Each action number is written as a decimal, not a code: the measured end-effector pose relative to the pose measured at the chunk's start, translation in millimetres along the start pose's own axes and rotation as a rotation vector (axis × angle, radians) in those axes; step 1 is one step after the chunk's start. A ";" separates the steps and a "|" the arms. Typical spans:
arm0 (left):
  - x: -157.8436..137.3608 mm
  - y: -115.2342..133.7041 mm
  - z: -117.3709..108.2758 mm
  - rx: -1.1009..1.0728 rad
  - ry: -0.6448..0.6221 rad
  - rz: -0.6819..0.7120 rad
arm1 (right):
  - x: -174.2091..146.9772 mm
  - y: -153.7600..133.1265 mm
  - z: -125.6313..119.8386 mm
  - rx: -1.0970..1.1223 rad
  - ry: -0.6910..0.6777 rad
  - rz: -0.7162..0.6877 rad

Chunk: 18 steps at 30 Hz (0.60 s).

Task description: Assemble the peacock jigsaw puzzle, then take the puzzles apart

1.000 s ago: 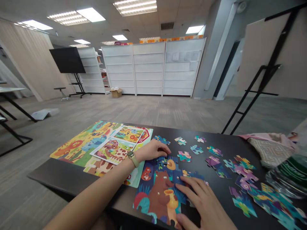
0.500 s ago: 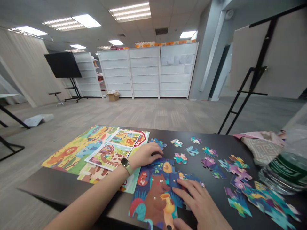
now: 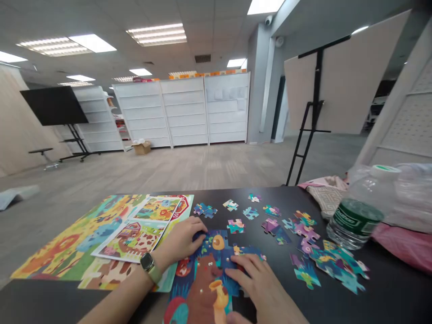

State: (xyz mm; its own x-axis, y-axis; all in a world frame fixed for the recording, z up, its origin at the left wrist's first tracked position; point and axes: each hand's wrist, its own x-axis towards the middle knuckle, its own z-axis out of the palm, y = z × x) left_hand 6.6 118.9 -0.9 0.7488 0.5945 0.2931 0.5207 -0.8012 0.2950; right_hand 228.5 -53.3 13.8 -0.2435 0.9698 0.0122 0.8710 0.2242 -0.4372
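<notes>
A partly joined bear puzzle (image 3: pixel 199 288), dark blue with a brown bear and a yellow horn, lies on the black table in front of me. My left hand (image 3: pixel 184 237), with a watch on its wrist, rests at the puzzle's upper left edge. Its thumb and fingers are apart, with nothing visible between them. My right hand (image 3: pixel 258 285) lies spread over the puzzle's right side, fingertips touching its pieces and covering part of them. Just beyond the left hand sits a joined blue cluster of pieces (image 3: pixel 205 210). A loose pink and teal piece (image 3: pixel 236 226) lies above the puzzle.
Loose pieces (image 3: pixel 250 213) and a larger joined teal section (image 3: pixel 339 265) spread over the right. A water bottle (image 3: pixel 357 209) stands there beside a patterned pouch (image 3: pixel 326 198). Picture cards (image 3: pixel 135 236) overlap a finished animal puzzle (image 3: pixel 67 238) on the left.
My view has turned to the right, bringing the whole bottle into the picture. Both hands keep about the same places on the puzzle.
</notes>
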 end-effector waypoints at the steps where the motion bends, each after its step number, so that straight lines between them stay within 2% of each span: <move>1: 2.1 -2.7 0.2 0.016 0.021 -0.027 | -0.2 0.7 -0.7 0.007 0.000 -0.011; 6: 27.0 -30.0 2.1 0.056 0.164 -0.135 | 0.9 8.1 0.8 0.018 0.020 -0.074; 11: 54.7 -55.5 18.1 0.003 0.128 -0.162 | 4.2 13.9 5.0 -0.005 0.047 -0.116; 14: 55.9 -58.6 26.8 -0.016 0.157 -0.182 | 2.9 10.9 3.1 0.008 0.042 -0.098; 18: 49.8 -54.6 27.5 -0.041 0.174 -0.168 | -0.9 2.8 -2.2 0.026 0.022 -0.043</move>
State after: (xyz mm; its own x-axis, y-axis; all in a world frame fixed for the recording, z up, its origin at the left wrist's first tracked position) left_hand 26.8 190.4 -27.4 0.5690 0.7249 0.3882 0.6125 -0.6886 0.3882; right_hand 232.1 -53.3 14.6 -0.2710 0.9612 0.0509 0.8483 0.2634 -0.4592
